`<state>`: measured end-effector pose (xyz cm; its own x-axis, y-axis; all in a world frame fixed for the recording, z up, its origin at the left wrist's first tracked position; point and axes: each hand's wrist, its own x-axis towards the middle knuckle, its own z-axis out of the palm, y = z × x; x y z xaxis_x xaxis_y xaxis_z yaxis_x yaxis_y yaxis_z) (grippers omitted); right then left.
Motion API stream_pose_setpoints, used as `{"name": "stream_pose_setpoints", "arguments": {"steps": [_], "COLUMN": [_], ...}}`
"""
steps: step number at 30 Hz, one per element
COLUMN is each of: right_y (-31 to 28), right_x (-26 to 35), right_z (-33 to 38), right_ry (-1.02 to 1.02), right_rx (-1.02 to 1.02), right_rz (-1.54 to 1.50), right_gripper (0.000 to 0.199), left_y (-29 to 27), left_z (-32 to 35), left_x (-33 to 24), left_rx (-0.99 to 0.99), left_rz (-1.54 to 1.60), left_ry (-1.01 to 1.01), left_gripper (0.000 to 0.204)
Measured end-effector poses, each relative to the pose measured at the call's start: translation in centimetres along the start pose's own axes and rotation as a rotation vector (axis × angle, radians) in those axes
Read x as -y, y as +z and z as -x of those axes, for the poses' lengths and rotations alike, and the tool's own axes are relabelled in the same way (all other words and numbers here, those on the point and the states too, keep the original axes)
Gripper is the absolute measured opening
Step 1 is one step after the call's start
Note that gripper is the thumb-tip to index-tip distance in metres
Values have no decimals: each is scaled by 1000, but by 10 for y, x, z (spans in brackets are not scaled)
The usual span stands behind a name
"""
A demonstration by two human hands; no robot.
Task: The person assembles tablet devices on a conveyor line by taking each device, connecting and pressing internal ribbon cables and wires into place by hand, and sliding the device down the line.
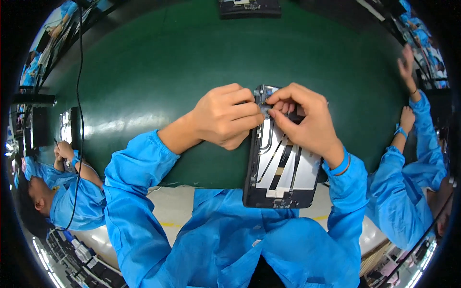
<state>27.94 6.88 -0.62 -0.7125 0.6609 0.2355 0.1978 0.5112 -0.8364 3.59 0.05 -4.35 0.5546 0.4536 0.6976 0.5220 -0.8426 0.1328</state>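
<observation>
Both hands meet at the far end of an opened tablet (283, 163) that lies on the near edge of the green counter (158, 72). The left hand (225, 117) is curled, fingers bent inward with the knuckles up, its fingertips pressed against the tablet's far left corner. The right hand (305, 120) is curled too, thumb and forefinger pinched together on a small grey part (265, 111) just at that same corner; the part is too small to tell what it is. The two hands touch or nearly touch at the fingertips.

The tablet lies back side up with the cover off, showing a silvery plate crossed by dark flat cables and thin wires, inside a black frame. Its near end hangs over the near edge of the counter, above the person's lap. Both forearms wear blue sleeves (139, 173), and an orange band (344, 168) sits at the right wrist.

At the far edge of the counter, in the middle, lies another dark device (249, 8), only partly in view. A black cable (80, 96) hangs down along the left side.

At the left edge a person in blue (72, 192) sits bent over, hands close together. At the right edge another person in blue (413, 149) has one hand raised and the other lower, with a blue band at the wrist
</observation>
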Motion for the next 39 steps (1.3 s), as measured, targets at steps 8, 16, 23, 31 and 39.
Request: {"name": "stream_pose_setpoints", "arguments": {"steps": [8,16,23,31,39], "right_y": [2,-3,-34,-26,-27], "right_x": [1,-15,-41,-41,-52], "right_z": [3,-2,-3,-7,-9], "right_ry": [18,-74,-141,111,71], "right_rx": [-5,-286,-532,-445,-545], "right_rz": [1,-68,167,217,272], "right_gripper": [21,37,29,26,36], "left_y": [3,-2,1,6,3], "left_z": [0,-3,-3,-8,-16], "left_x": [-4,-9,-71,-127,-98], "left_rx": [4,22,109,663,546], "left_rz": [72,62,218,147,4], "left_ry": [-46,-142,62,129,-240], "left_gripper": [44,44,50,78,69]}}
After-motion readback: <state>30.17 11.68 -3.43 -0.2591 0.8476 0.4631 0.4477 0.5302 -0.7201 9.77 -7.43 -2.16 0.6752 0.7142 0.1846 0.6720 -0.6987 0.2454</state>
